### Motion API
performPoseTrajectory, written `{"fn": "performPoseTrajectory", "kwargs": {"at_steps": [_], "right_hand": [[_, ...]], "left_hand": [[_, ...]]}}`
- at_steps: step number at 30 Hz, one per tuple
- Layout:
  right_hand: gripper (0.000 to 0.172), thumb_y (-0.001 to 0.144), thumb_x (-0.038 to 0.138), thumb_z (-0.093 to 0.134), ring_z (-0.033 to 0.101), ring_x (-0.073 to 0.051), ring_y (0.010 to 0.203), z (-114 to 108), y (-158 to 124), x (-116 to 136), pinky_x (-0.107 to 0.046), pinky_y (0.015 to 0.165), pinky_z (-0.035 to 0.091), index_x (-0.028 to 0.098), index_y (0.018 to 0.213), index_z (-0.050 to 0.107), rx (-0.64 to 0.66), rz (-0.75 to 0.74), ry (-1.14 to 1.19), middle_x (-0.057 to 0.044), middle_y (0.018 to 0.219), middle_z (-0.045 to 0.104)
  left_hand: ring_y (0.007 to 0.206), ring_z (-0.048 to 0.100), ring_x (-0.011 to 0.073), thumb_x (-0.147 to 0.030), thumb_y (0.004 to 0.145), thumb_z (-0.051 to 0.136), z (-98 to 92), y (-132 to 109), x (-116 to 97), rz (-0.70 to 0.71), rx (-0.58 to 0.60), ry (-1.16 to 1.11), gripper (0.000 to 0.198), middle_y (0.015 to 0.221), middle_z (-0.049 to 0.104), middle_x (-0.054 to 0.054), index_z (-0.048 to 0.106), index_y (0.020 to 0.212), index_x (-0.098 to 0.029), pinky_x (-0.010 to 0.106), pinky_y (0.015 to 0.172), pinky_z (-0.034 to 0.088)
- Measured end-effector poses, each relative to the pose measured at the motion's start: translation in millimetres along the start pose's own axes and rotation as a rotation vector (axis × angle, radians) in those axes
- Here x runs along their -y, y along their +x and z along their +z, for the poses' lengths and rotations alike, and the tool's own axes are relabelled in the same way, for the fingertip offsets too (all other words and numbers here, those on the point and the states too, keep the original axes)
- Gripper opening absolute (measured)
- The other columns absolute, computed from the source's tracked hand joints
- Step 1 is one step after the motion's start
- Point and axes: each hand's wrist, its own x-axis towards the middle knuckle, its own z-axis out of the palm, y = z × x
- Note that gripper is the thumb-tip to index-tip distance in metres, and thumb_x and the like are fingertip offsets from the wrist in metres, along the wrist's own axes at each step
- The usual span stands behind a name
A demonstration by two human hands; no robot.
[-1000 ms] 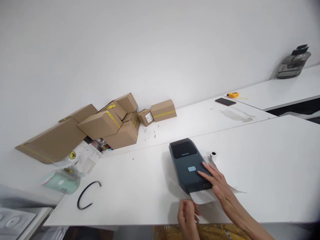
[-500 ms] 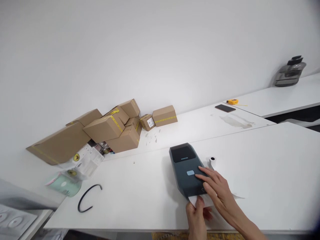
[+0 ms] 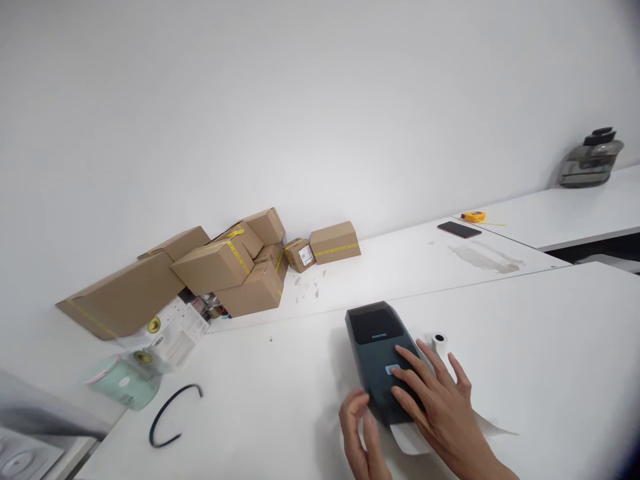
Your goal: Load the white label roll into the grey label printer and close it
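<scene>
A dark blue-grey device like a label printer [image 3: 370, 357], with a glossy black panel and a light blue button [image 3: 393, 369], lies on the white table. My right hand [image 3: 445, 407] rests over its right side with fingers spread, one fingertip at the button. At the printer's near left corner is my left hand [image 3: 361, 427], its fingers curled but apart and nothing visible between them. White paper [image 3: 409, 439] sticks out from the printer's near end, partly covered by my right hand. Beyond that hand stands a small white paper roll [image 3: 439, 341].
Cardboard boxes [image 3: 215, 263] are heaped against the wall at the left. Nearer lie packaged items [image 3: 175, 333], a mint-green pouch [image 3: 127, 381] and a black curved strip [image 3: 167, 413]. At the right are a phone [image 3: 459, 229], a yellow tape measure [image 3: 473, 217] and a bottle [image 3: 590, 160].
My left hand has let go of the paper and moved left beside the printer. My right hand has spread its fingers, one now at the button. The view has shifted slightly upward.
</scene>
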Motion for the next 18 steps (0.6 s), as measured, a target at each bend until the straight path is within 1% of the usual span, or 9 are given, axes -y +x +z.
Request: {"fn": "performPoseTrajectory", "kwargs": {"at_steps": [1,2,4,7,10,12,14,16,18], "right_hand": [[0.018,0.090,0.042,0.056,0.049,-0.036,0.131,0.7,1.4,0.6,-0.061,0.113,0.008,0.034,0.100,0.068,0.004,0.002,0.006,0.001,0.131,0.066],[0.017,0.090,0.042,0.057,0.048,-0.036,0.131,1.2,2.0,0.4,-0.062,0.113,0.008,0.033,0.099,0.068,0.011,0.007,0.017,0.001,0.131,0.066],[0.017,0.089,0.043,0.057,0.046,-0.037,0.133,1.7,0.1,-2.6,-0.064,0.113,0.009,0.034,0.099,0.069,0.038,0.030,0.055,0.001,0.133,0.064],[0.025,0.090,0.045,0.054,0.037,-0.038,0.140,1.8,-11.4,-12.4,-0.066,0.109,0.023,0.039,0.111,0.067,0.079,0.101,0.172,0.002,0.147,0.051],[0.044,0.093,0.049,0.046,0.027,-0.036,0.145,3.0,-28.9,-22.5,-0.063,0.108,0.035,0.040,0.136,0.053,0.076,0.251,0.362,0.001,0.158,0.033],[0.051,0.096,0.051,0.039,0.025,-0.034,0.147,5.2,-39.0,-26.4,-0.060,0.111,0.035,0.036,0.144,0.045,0.079,0.360,0.479,0.000,0.159,0.031],[0.052,0.097,0.051,0.035,0.024,-0.031,0.147,8.9,-45.7,-27.8,-0.056,0.113,0.034,0.034,0.146,0.042,0.111,0.429,0.558,0.001,0.160,0.031],[0.053,0.098,0.051,0.033,0.027,-0.029,0.146,14.5,-48.9,-28.9,-0.051,0.114,0.036,0.033,0.147,0.041,0.125,0.450,0.602,0.002,0.160,0.030],[0.054,0.098,0.052,0.032,0.033,-0.029,0.144,22.5,-49.8,-32.4,-0.047,0.114,0.038,0.032,0.148,0.040,0.095,0.431,0.605,0.001,0.160,0.031]], "left_hand": [[0.129,0.046,0.0303,-0.065,0.078,0.059,5.8,1.5,-6.7,0.032,0.002,0.004,0.049,0.133,0.058,0.009,0.066,0.106,-0.025,0.035,0.109,0.036],[0.138,0.037,0.0293,-0.061,0.080,0.060,11.9,2.0,-11.6,0.056,0.007,0.003,0.052,0.144,0.050,0.009,0.062,0.117,-0.025,0.034,0.114,0.030],[0.144,0.029,0.0266,-0.056,0.082,0.060,22.4,0.9,-15.8,0.063,0.017,-0.010,0.059,0.153,0.039,0.008,0.053,0.131,-0.024,0.032,0.117,0.025],[0.145,0.028,0.0258,-0.054,0.084,0.058,30.3,-1.6,-11.4,-0.010,0.030,-0.058,0.065,0.155,0.036,0.008,0.044,0.140,-0.023,0.030,0.116,0.027],[0.145,0.029,0.0252,-0.057,0.086,0.054,30.6,-1.4,-3.7,-0.035,0.039,-0.038,0.068,0.156,0.034,0.009,0.041,0.142,-0.022,0.028,0.113,0.031],[0.145,0.029,0.0239,-0.059,0.089,0.047,29.6,0.3,-0.3,-0.006,0.032,0.005,0.069,0.157,0.033,0.010,0.037,0.144,-0.020,0.027,0.113,0.032],[0.144,0.031,0.0231,-0.060,0.091,0.041,29.2,2.7,1.3,0.009,0.023,0.031,0.070,0.157,0.034,0.011,0.033,0.146,-0.018,0.027,0.112,0.034],[0.143,0.034,0.0233,-0.061,0.091,0.038,29.7,5.0,2.3,0.004,0.019,0.028,0.072,0.156,0.035,0.012,0.030,0.148,-0.017,0.026,0.109,0.038],[0.143,0.035,0.0237,-0.061,0.091,0.037,30.7,6.8,3.5,0.003,0.020,0.017,0.074,0.156,0.035,0.013,0.028,0.149,-0.015,0.025,0.107,0.039]]}}
